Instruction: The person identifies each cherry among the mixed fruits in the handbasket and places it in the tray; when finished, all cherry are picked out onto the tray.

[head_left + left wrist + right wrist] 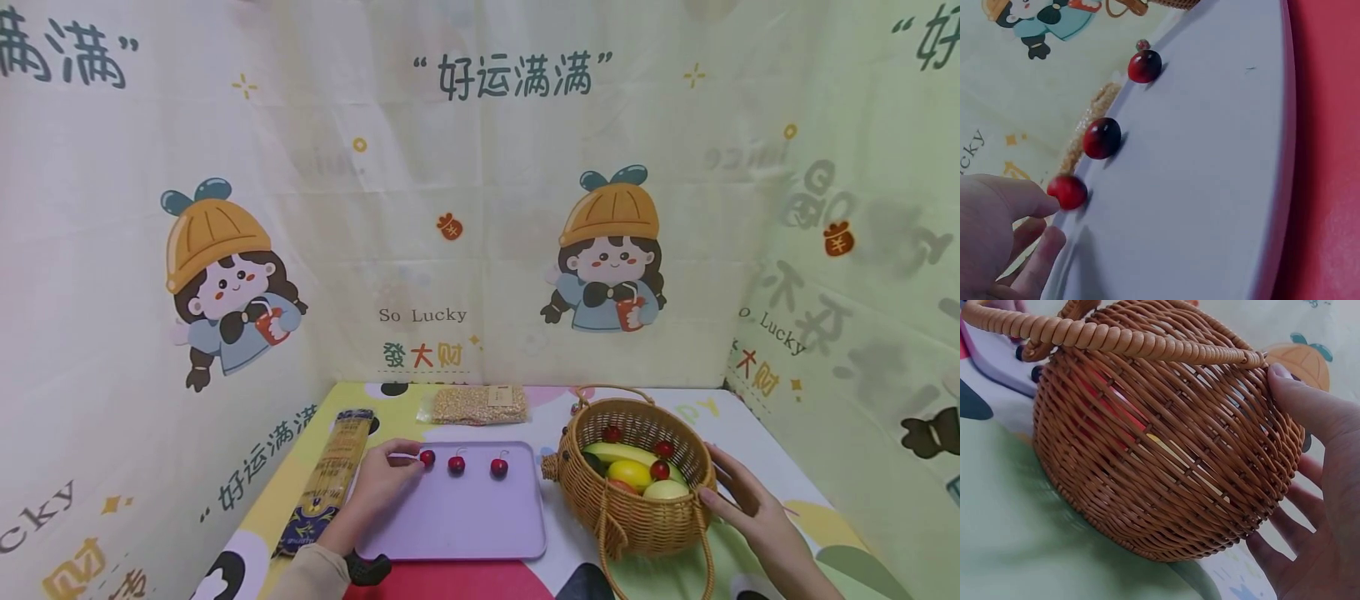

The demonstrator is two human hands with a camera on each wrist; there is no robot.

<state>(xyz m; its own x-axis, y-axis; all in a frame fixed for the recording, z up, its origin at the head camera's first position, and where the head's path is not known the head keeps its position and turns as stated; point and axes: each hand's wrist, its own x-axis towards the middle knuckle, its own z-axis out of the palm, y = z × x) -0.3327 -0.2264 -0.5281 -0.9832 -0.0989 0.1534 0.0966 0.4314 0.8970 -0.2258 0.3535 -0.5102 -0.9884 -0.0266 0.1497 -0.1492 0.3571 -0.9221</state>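
My left hand is over the left back corner of a lilac tray, pinching a red cherry at its fingertips. In the left wrist view a finger overlaps the edge of that cherry. Two more dark red cherries, a middle one and a right one, sit along the tray's back part. To the right stands a wicker basket filled with fruit. My right hand rests against its right side, thumb by the rim and fingers spread along the weave.
Inside the basket lie a yellow lemon, a pale round fruit, a long green-yellow fruit and several cherries. A pack of noodles lies left of the tray. Behind it is a bag of kernels. Printed cloth walls enclose the table.
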